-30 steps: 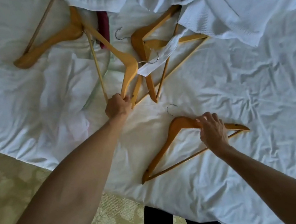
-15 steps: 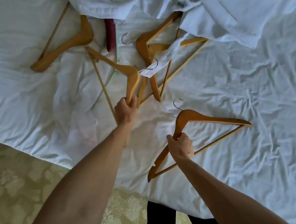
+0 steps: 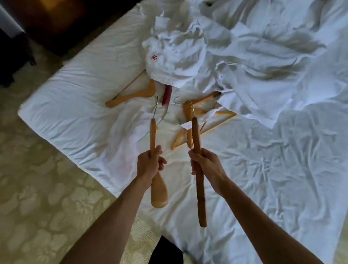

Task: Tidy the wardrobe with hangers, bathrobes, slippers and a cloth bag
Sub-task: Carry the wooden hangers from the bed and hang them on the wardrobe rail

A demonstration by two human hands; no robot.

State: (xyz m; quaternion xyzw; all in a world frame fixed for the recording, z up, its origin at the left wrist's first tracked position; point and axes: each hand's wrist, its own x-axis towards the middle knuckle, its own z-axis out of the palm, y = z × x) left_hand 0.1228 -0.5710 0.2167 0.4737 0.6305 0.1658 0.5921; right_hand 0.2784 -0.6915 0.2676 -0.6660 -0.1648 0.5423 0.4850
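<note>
Above the white bed (image 3: 263, 175), each grip is clenched: left hand (image 3: 149, 163) and right hand (image 3: 206, 164) each hold one wooden hanger, left hanger (image 3: 152, 134) and right hanger (image 3: 195, 138), long axis pointing away, hooks far.

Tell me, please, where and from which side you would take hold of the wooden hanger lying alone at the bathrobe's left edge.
Grip the hanger by its bare left arm, coming from the left of the bed. That arm lies flat and clear on the sheet, while its other end is tucked under the white bathrobe, so I would slide it out leftwards.
</note>
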